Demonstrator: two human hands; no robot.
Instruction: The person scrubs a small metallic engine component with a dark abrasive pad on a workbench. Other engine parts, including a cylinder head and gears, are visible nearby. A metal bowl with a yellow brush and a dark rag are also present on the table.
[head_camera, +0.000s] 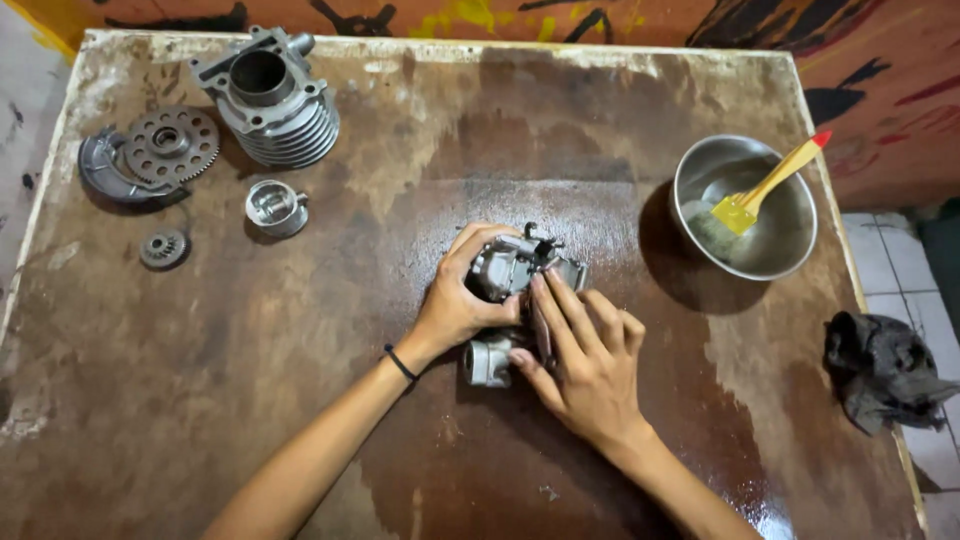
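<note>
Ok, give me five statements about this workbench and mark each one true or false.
1. Both hands are on the grey metal engine part in the middle of the table. True: the left hand grips it from the side, and the right hand lays its fingers on it.
2. The brush lies flat on the table. False: it leans inside the metal bowl.
3. The finned cylinder stands at the far left corner. True.
4. The dark rag is under the bowl. False: it lies apart, at the right edge.
5. The left wrist wears a dark band. True.
</note>
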